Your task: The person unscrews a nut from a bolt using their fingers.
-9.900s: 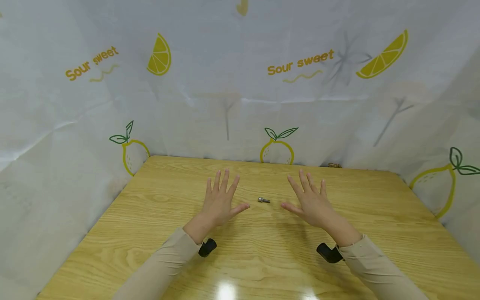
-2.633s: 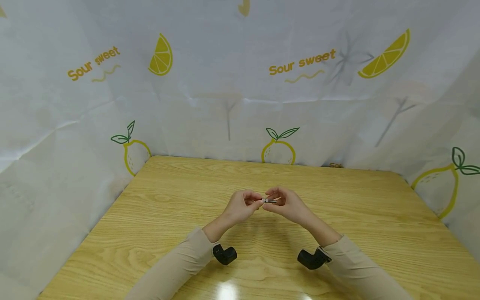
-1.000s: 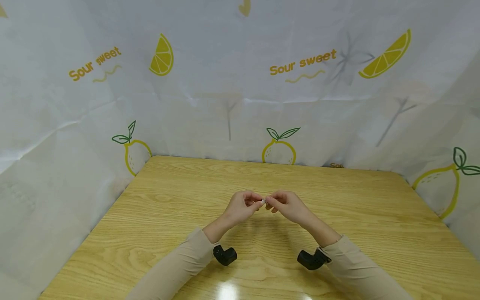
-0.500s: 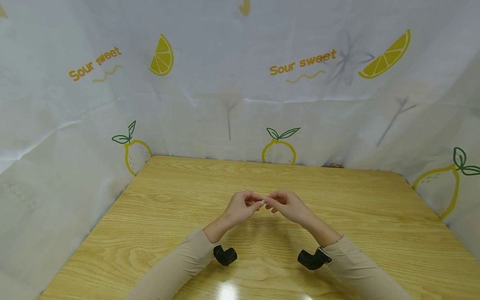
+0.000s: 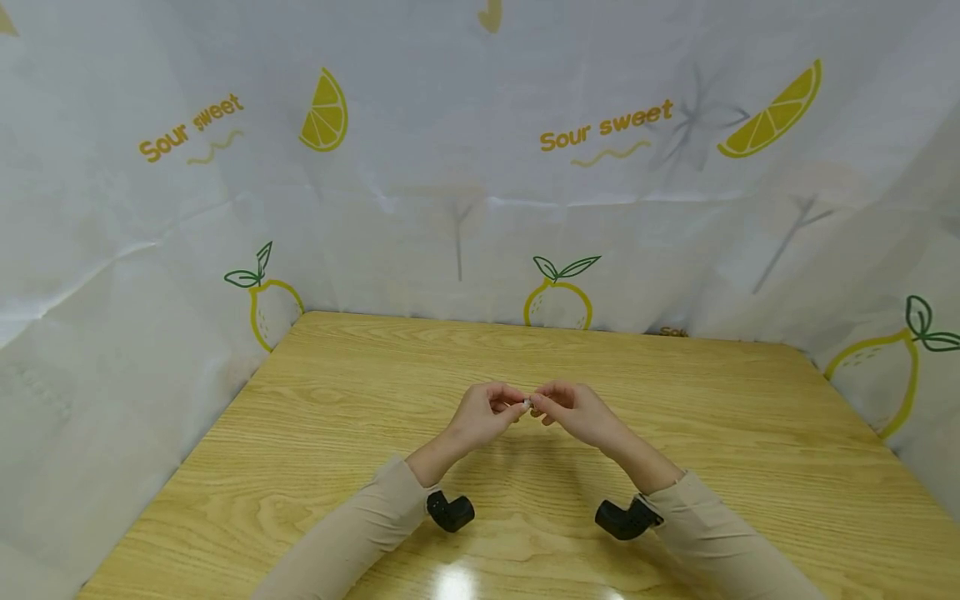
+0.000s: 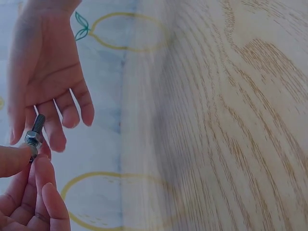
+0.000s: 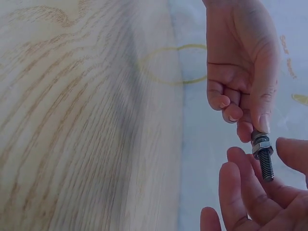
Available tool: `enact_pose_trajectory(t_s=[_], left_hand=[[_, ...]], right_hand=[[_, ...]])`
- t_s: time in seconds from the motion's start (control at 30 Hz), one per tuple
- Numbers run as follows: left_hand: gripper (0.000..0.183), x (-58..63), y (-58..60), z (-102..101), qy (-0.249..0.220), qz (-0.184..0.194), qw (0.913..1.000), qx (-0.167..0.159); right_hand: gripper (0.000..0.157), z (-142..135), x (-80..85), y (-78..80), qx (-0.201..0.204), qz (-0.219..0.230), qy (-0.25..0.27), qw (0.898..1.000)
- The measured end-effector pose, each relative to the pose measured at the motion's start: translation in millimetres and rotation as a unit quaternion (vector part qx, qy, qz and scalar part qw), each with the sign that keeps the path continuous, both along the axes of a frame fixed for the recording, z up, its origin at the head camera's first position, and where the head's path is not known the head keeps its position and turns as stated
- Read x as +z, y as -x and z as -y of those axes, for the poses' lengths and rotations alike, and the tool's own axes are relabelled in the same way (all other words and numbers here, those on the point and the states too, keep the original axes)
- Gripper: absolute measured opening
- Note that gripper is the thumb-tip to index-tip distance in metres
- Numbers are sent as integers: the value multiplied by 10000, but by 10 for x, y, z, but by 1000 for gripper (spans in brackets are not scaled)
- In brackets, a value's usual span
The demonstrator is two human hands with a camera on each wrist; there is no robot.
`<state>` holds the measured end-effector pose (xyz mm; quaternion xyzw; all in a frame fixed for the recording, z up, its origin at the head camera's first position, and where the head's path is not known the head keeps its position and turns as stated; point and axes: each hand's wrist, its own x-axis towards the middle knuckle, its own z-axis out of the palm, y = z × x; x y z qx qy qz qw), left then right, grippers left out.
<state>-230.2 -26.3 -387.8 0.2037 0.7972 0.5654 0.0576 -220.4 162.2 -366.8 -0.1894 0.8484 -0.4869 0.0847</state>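
A small metal bolt (image 7: 267,168) with a threaded shank lies between both hands over the middle of the table. My left hand (image 5: 480,412) pinches its head end between thumb and index finger. Around the shank, near the head, sits a silver hex nut (image 7: 263,146). My right hand (image 5: 581,412) is at the nut from the other side. In both wrist views its thumb (image 7: 292,154) stands slightly apart from the nut, with the fingers loosely spread around it. From the head view the right thumb hides most of the shank.
A wood-grain table (image 5: 360,358) spans the space under the hands. White cloth (image 5: 420,125) printed with lemons and words hangs behind and along the sides. Black wrist-camera mounts (image 5: 452,510) jut below both sleeves.
Long before, the bolt lay on the table between spread hands; it was then lifted. Over the last second the hands stay in place, with only small movements of the right fingertips at the nut.
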Motion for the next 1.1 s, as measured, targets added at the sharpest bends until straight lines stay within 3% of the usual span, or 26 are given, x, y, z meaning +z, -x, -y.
enact_pose_trajectory(t_s=[0.23,0.6,0.77,0.93,1.1], left_hand=[[17,-15,-2,2,-26,-12,10000,4],[19,-5,2,-4,17,-15,10000,36],[18,-22,8,-2,-13,2,10000,30],[17,-33,11,-1,-58,-13,10000,5],[19,-28,12,-2,20,-8,10000,32]], right_hand=[[29,-6,-1,-5,-8,72,102,9999],[38,7,20,-7,-136,287,-59,9995],[30,-1,4,-8,-141,235,5,9996],[38,-1,-1,-10,-186,157,121,9996],[40,16,24,-12,-216,341,-90,9991]])
